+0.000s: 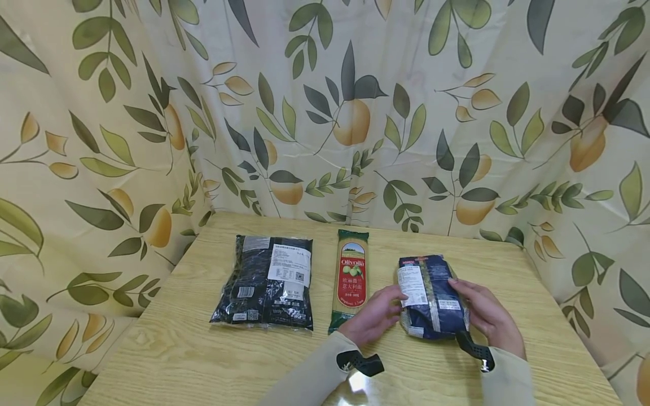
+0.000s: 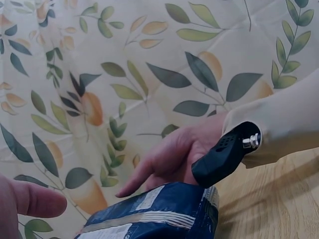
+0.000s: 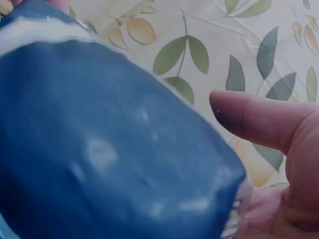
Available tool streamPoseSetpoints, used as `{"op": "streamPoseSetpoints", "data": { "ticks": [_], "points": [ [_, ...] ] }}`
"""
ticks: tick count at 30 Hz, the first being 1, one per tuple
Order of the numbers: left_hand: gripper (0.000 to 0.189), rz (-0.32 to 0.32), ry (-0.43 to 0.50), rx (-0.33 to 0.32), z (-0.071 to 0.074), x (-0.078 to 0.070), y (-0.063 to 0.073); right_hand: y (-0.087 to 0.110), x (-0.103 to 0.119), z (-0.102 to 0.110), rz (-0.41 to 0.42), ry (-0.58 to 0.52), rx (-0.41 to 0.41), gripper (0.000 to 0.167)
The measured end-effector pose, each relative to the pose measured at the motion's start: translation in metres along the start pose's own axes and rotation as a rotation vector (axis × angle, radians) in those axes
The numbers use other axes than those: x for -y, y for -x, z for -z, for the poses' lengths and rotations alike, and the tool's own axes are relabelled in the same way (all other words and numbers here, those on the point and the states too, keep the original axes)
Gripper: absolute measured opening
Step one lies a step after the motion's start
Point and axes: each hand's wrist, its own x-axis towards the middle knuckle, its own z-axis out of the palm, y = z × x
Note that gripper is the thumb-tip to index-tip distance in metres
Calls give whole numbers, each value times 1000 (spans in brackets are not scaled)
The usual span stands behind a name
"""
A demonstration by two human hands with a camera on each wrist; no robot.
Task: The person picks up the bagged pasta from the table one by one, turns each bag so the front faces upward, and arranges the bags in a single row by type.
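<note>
A navy blue bag [image 1: 447, 307] with white labels and a pale stripe sits between the two hands on the right. At its left edge is the left hand [image 1: 373, 316], whose fingertips reach the bag in the head view. The left thumb [image 2: 42, 200] stands off the bag in the left wrist view. Along the bag's right side lies the right hand [image 1: 490, 316]. Its straight thumb [image 3: 259, 117] is apart from the bag in the right wrist view, while its other fingers are partly hidden behind the bag's lower edge.
Just left of the left hand lies a spaghetti pack [image 1: 351, 270] with a red label and green ends. Farther left is a large black bag [image 1: 261, 285] with a white label. A patterned curtain [image 1: 325, 141] closes off the back of the wooden table [image 1: 167, 344].
</note>
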Motion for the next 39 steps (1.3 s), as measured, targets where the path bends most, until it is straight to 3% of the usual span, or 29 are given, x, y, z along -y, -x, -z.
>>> {"op": "streamPoseSetpoints", "data": {
  "ticks": [10,15,22,32,39],
  "points": [
    [63,13,-3,-6,-1,1,0,1,0,0,-31,43,17,94],
    [64,18,8,1,-3,3,0,3,-2,4,-6,76,-11,94],
    [60,7,-55,-7,-7,6,-3,7,2,5,31,93,-34,94],
    [69,11,-54,-35,-14,5,1,14,9,1,89,117,-56,89],
    [66,3,-61,-7,-18,4,5,20,14,1,109,151,-101,86]
  ]
}}
